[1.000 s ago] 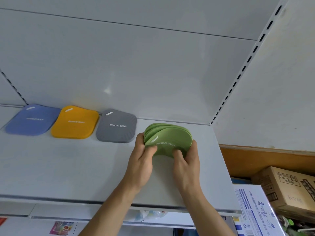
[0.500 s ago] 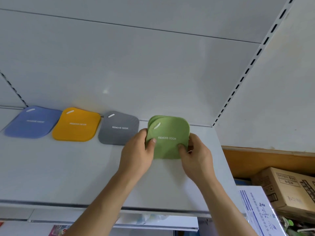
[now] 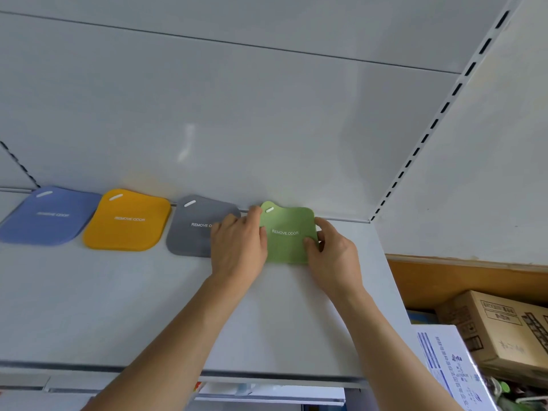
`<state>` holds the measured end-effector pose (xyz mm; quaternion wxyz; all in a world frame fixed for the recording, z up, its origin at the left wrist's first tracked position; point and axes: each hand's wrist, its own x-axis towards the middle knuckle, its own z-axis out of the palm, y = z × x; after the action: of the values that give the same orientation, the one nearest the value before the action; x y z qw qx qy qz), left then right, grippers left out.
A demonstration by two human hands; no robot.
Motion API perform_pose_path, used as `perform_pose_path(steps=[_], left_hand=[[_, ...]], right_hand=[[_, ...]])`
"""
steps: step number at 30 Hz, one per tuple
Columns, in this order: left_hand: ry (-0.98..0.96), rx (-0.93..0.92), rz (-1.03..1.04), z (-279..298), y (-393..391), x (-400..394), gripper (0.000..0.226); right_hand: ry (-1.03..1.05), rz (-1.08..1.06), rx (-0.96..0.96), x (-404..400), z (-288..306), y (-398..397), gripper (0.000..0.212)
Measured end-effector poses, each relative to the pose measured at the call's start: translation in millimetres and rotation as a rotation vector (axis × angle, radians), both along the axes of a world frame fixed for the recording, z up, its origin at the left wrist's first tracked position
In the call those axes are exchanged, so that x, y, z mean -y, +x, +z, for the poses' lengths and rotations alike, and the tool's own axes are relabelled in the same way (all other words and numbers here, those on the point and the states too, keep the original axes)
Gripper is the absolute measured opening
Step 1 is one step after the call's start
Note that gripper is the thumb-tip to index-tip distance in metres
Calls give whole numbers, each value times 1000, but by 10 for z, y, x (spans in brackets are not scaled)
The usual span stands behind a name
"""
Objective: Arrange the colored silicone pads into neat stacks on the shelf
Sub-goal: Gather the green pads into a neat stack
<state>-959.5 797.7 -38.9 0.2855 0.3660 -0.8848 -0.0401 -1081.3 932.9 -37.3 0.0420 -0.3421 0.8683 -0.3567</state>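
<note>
At frame centre, the left hand (image 3: 238, 247) and right hand (image 3: 333, 250) pinch the flat square green silicone pad stack (image 3: 286, 234) between curled fingers, its slotted corner pointing upper left.

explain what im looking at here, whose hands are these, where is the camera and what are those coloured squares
There is no machine here: these are a person's two bare hands, filmed by one wide-angle camera worn on the person's head, looking forward and down. That is why the arms reach in from the bottom of the picture.

The flat pale surface is a shop-style shelf. Along its back edge lie four sets of soft silicone pads in a row: blue pads at the far left, then yellow pads, grey pads and green pads. The grey and green ones read "REMOVE ODOR".

The left hand holds the left edge of the green pads and covers part of the grey ones. The right hand holds their right edge, thumb on top. To the lower right, beyond the shelf, sits a cardboard box.
</note>
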Motion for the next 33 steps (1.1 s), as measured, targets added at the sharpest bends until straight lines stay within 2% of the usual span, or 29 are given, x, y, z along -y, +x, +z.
perform_pose_path(steps=[7, 10, 14, 18, 22, 25, 33], left_hand=[[-24, 53, 6, -115, -38, 67, 25], [-66, 104, 16, -142, -39, 69, 17], [-107, 110, 28, -157, -25, 71, 15], [-145, 66, -110, -84, 135, 62, 28], [-97, 133, -340, -75, 341, 100, 47], [-48, 159, -432, -96, 357, 142, 46], [74, 192, -428, -4, 319, 183, 38]], right_hand=[[10, -14, -194, 29, -112, -6, 46], [65, -47, -306, 22, -158, -11, 38], [139, -43, -331, -9, -171, -71, 23], [135, 70, -394, -133, -147, -126, 40], [192, 228, -490, -307, -184, -167, 59], [176, 242, -484, -318, -182, -200, 58], [180, 247, -440, -283, -176, -228, 57]])
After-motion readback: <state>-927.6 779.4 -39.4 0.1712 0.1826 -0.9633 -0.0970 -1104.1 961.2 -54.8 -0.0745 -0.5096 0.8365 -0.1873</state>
